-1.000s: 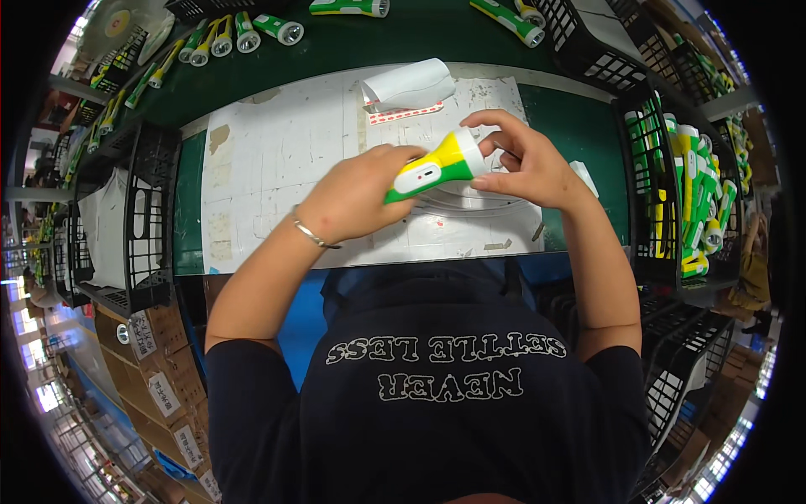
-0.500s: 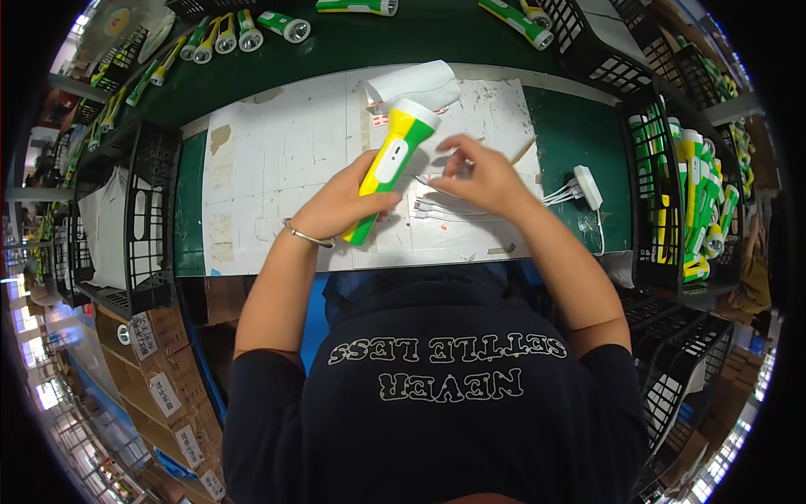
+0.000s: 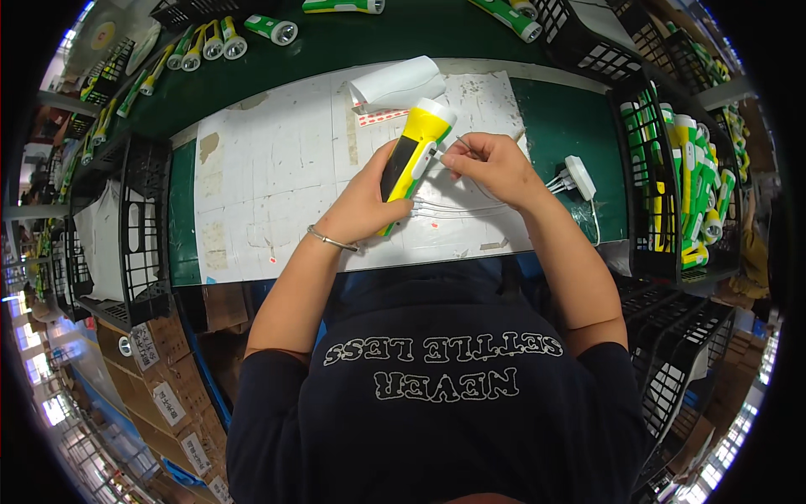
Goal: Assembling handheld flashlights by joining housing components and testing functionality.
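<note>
While tight around flashlight (image 3: 409, 164), left fingers (image 3: 398, 207) above white-sheeted green table (image 3: 260, 181), right fingers (image 3: 462, 163) around cable (image 3: 439, 155), black crates (image 3: 139, 311) alongside

Plug (image 3: 440, 154) unclr, top torch (image 3: 342, 5) cut; bkgd (image 3: 40, 363) blurry

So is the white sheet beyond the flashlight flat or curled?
Curled: the sheet arches over in a loose roll, above a red-marked strip.
</note>
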`<state>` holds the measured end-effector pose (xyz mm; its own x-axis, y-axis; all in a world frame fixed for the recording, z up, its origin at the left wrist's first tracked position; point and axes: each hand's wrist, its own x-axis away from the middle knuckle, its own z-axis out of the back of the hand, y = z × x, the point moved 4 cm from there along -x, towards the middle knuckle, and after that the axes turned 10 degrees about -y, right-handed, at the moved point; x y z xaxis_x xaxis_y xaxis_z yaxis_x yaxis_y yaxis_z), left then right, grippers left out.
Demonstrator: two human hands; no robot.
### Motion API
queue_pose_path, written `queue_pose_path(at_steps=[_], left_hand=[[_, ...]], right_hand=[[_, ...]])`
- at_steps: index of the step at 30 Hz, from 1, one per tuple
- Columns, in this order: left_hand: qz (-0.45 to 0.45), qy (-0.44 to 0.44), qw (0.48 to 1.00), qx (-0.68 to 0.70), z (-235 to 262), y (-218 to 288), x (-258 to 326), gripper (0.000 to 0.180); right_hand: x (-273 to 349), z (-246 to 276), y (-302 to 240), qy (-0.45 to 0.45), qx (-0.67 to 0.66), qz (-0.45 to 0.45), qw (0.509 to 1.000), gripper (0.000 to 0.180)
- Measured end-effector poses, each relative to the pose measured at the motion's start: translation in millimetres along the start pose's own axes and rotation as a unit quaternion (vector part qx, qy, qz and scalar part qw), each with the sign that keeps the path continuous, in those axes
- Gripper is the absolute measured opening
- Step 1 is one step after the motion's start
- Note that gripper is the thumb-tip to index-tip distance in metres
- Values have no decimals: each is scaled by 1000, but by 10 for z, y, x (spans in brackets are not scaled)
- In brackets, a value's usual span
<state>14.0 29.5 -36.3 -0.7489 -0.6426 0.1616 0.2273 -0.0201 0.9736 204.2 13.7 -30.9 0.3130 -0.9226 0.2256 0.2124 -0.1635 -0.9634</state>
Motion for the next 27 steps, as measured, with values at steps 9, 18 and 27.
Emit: queue_pose_path(at_steps=[9, 18, 27], left_hand=[[-36, 130, 944, -300, -131, 168, -9, 72], [-127, 263, 902, -317, 78, -2, -79, 64], [-180, -17, 948, 262, -328, 451, -238, 70]], right_hand=[[32, 18, 42, 16, -84, -75, 993, 19], [204, 13, -5, 11, -82, -26, 996, 18], [570, 6, -416, 23, 189, 75, 979, 49]])
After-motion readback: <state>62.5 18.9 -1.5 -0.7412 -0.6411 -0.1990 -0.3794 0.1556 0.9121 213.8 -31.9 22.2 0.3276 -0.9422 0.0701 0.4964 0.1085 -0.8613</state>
